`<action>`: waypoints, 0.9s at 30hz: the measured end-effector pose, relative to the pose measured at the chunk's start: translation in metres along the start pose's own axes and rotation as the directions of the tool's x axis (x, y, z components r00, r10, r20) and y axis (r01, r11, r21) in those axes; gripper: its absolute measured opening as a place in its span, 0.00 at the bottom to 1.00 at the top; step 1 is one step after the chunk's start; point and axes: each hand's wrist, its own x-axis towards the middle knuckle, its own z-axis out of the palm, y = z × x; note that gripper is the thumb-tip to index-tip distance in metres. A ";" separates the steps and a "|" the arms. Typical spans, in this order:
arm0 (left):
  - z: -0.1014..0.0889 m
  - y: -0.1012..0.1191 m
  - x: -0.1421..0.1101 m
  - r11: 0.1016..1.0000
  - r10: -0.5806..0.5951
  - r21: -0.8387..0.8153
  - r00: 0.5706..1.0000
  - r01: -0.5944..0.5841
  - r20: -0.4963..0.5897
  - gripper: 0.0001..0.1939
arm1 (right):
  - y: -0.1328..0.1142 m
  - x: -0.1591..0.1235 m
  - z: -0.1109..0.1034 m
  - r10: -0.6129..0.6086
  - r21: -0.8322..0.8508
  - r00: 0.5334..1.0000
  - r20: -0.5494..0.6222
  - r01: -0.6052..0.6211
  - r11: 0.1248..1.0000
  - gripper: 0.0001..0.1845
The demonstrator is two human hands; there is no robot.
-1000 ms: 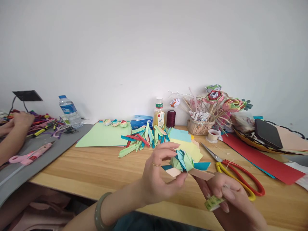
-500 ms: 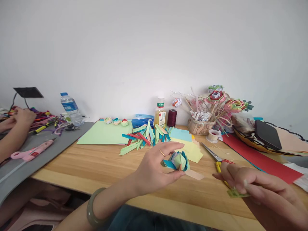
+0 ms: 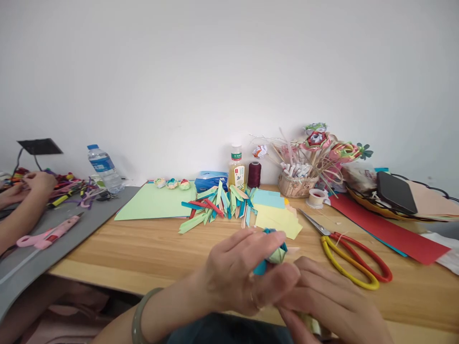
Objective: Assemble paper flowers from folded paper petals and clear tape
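My left hand is closed around a folded paper flower of pale green and blue pieces; its fingers hide most of it. Close by on the right, my right hand is curled, its fingertips meeting the left hand's lower side. Under its fingers a small yellow-green roll with a pale edge shows in part. Beyond both hands lie yellow paper sheets and a heap of folded paper strips. Scissors with red and yellow handles rest to the right.
Three small paper balls sit on green paper. Along the wall stand a glue bottle, a thread spool and a basket of paper flowers. Far left, another person's hands work near a pink glue gun.
My right hand swung out to the right with the green roll, then came back against my left hand. The paper flower turned and is now more covered by my left fingers.
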 end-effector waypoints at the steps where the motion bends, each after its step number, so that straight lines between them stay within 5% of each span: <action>1: 0.000 0.002 0.000 0.999 -0.001 -0.038 1.000 0.000 -0.025 0.13 | -0.001 0.000 0.001 0.011 -0.022 0.999 -0.038 -0.011 1.000 0.12; 4: 0.001 0.004 -0.001 0.994 -0.011 -0.111 0.998 0.003 -0.068 0.15 | 0.001 -0.003 0.005 0.118 0.042 0.974 -0.194 -0.112 0.993 0.09; 7: -0.001 0.002 0.000 0.993 -0.015 -0.122 0.998 0.007 -0.067 0.30 | 0.010 -0.009 0.010 0.343 0.322 0.886 -0.312 -0.241 0.915 0.06; 10: -0.003 0.002 0.002 0.983 -0.113 -0.148 0.993 0.108 -0.025 0.42 | 0.022 -0.014 0.014 0.544 0.622 0.808 -0.228 -0.309 0.720 0.11; 14: -0.003 0.006 0.004 0.942 -0.220 -0.245 0.974 0.228 0.062 0.42 | 0.032 -0.018 0.016 0.653 0.801 0.753 -0.087 -0.337 0.495 0.15; 18: -0.002 0.008 0.005 0.892 -0.299 -0.316 0.946 0.325 0.127 0.45 | 0.037 -0.024 0.016 0.667 0.871 0.745 0.001 -0.329 0.365 0.15; 23: 0.001 0.013 -0.002 0.801 -0.417 -0.401 0.895 0.443 0.157 0.45 | 0.045 -0.028 0.014 0.655 0.899 0.756 0.004 -0.289 0.328 0.15; 27: 0.007 0.023 -0.015 0.554 -0.600 -0.572 0.767 0.605 0.229 0.48 | 0.052 -0.027 0.013 0.596 0.915 0.803 -0.013 -0.230 0.331 0.14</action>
